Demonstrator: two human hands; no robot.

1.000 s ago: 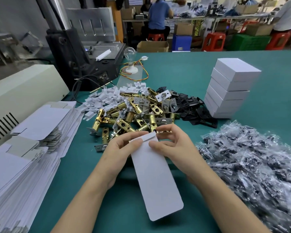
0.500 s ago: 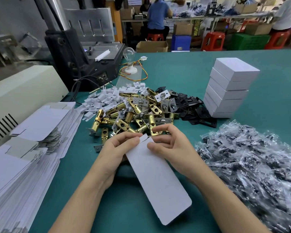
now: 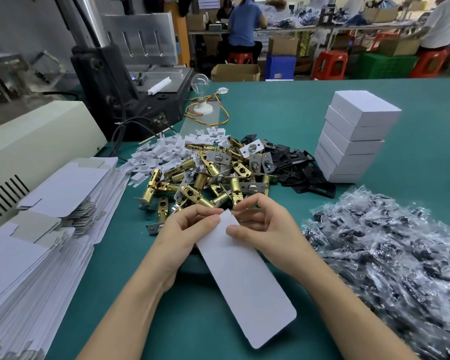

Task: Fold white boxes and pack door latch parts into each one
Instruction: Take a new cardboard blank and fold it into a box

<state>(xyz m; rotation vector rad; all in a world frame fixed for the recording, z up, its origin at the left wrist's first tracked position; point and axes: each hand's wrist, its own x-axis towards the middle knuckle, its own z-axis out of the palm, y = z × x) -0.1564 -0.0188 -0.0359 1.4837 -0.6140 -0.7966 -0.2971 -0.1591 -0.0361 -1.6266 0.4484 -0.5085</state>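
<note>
Flat box blank [image 3: 242, 276] is pinched at its far end by left hand [image 3: 190, 229] and right hand [image 3: 265, 227], above surface [image 3: 192, 320].

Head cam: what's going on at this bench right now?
A person is folding a carton at the green table. The left hand and the right hand both pinch the far end of a flat white box blank, which is not yet folded into a box. Brass latches lie heaped just beyond the hands, with black plates behind and bagged parts at right. A stack of closed white boxes stands far right, and unfolded blanks are piled at left.
</note>
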